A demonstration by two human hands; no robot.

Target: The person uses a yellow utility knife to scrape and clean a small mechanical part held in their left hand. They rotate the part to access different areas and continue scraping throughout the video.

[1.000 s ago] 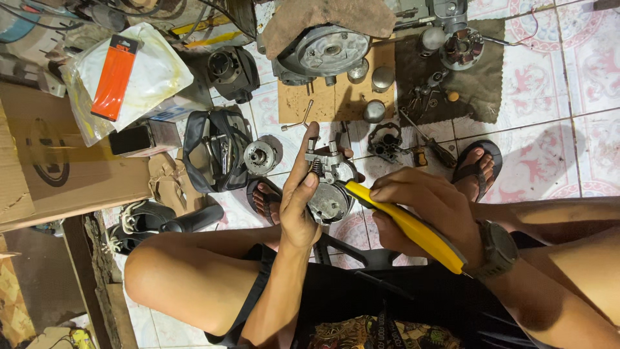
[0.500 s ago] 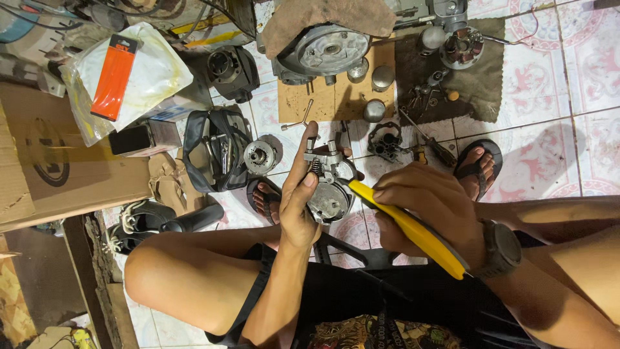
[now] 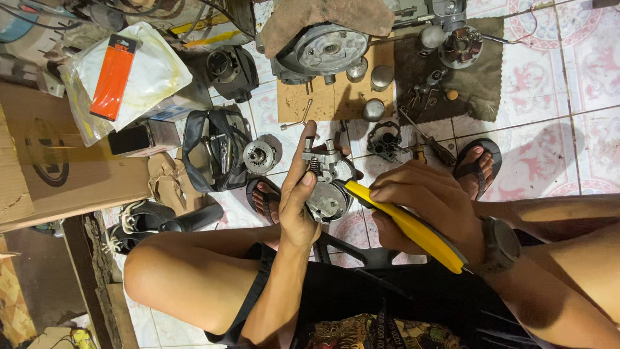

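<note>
Two bare hands at work over the lap, seen from above. Left hand (image 3: pixel 298 197) clamped around a small grey metal carburettor (image 3: pixel 327 184), thumb on its near-left edge and index finger stretched up along the left side, past a little spring near the top. Carburettor held upright in the air at the centre of the view, above the knees, round body toward the near end, small posts at the far end. Right hand (image 3: pixel 423 207) closed tight on a yellow-handled tool (image 3: pixel 403 223), handle running from the wrist toward the far left, its tip touching the right side of the carburettor; exact tip shape hidden behind the part. Dark wristwatch (image 3: pixel 500 245) on the right wrist. Beyond the hands, on the patterned tile floor (image 3: pixel 581 71): two feet in sandals, a flat cardboard piece (image 3: pixel 332 100) bearing metal cylinders, a large round engine casing (image 3: pixel 323 55) partly under a brown rag (image 3: pixel 329 16). To the far right, a dark cloth (image 3: pixel 478 84) with small parts scattered on it. To the left, a black open tool pouch (image 3: pixel 216 155), a round metal part (image 3: pixel 259 155) just beside it, a plastic bag (image 3: pixel 129 77) with an orange packet, and a big cardboard box (image 3: pixel 58 168).
</note>
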